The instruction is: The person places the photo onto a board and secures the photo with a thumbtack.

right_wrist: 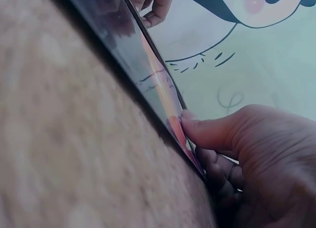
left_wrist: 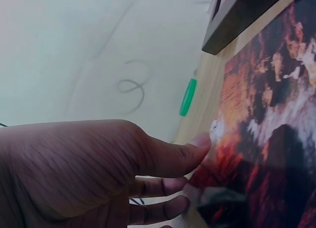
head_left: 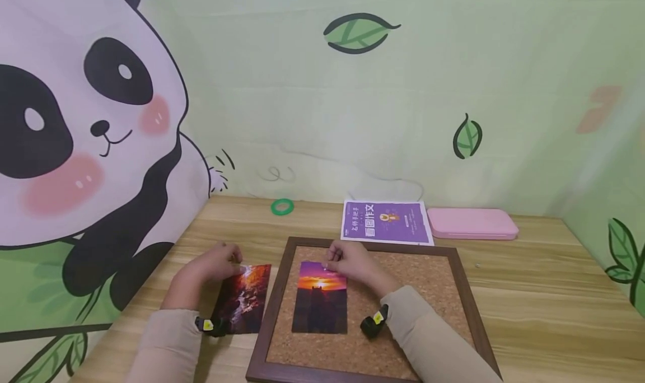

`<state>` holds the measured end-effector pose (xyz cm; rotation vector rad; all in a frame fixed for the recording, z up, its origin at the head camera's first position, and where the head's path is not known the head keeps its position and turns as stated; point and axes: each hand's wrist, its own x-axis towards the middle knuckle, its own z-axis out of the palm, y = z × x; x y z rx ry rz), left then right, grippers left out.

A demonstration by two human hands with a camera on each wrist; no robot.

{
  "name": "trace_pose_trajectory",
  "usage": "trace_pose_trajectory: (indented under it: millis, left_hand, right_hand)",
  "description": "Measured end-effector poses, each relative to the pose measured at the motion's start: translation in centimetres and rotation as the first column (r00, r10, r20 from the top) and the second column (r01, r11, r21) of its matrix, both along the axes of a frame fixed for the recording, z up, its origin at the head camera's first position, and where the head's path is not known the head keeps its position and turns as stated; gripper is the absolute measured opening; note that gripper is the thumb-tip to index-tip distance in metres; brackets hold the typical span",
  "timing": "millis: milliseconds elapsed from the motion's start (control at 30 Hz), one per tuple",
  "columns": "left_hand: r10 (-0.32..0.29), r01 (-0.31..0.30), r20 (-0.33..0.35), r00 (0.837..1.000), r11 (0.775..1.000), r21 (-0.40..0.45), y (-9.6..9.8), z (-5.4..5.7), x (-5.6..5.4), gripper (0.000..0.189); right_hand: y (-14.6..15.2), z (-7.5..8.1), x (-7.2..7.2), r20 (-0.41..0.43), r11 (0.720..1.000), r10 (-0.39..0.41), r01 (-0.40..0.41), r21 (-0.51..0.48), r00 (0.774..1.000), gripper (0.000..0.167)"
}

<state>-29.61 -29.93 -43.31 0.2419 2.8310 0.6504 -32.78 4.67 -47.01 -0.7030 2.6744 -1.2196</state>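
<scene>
In the head view my right hand (head_left: 353, 262) is at the top edge of a sunset photo (head_left: 319, 310), which is over the left part of a cork board (head_left: 398, 338). The right wrist view shows the thumb (right_wrist: 207, 132) on the photo's face, its edge pinched against the curled fingers. To the left, my left hand (head_left: 219, 262) pinches the upper left corner of a photo of an orange-and-red stream scene (head_left: 247, 299). That photo (left_wrist: 266, 139) lies just left of the board's brown frame; the left thumb tip (left_wrist: 200, 140) meets its edge, with fingers below.
Behind the board lie a purple-covered booklet (head_left: 398, 223) and a pink case (head_left: 472, 223). A green tape roll (head_left: 282, 206) is near the wall at the back. A tiny pale object (head_left: 477, 265) lies on the wooden table (head_left: 564, 310) right of the board.
</scene>
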Motion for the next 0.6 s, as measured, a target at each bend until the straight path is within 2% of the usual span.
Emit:
trace_pose_trajectory:
  millis: [200, 367, 467, 600]
  left_hand:
    - [-0.026, 0.026, 0.015, 1.0, 1.0, 0.011, -0.39, 0.32, 0.07, 0.036]
    - [-0.018, 0.017, 0.042, 0.999, 0.999, 0.027, -0.29, 0.29, 0.04, 0.037]
    - [-0.019, 0.017, 0.045, 0.999, 0.999, 0.034, -0.05, 0.36, 0.1, 0.034]
    - [-0.016, 0.014, 0.047, 0.999, 0.999, 0.047, 0.09, 0.38, 0.16, 0.033]
  right_hand:
    - [0.09, 0.06, -0.04, 0.028, 1.0, -0.002, 0.002, -0.005, 1.0, 0.014]
    - [-0.06, 0.11, 0.16, 0.026, 0.999, -0.039, 0.039, 0.011, 0.999, 0.016]
    - [-0.16, 0.07, 0.25, 0.01, 0.999, -0.039, 0.039, 0.014, 0.999, 0.017]
    - [-0.12, 0.2, 0.22, -0.035, 1.0, -0.001, 0.002, 0.025, 0.999, 0.014]
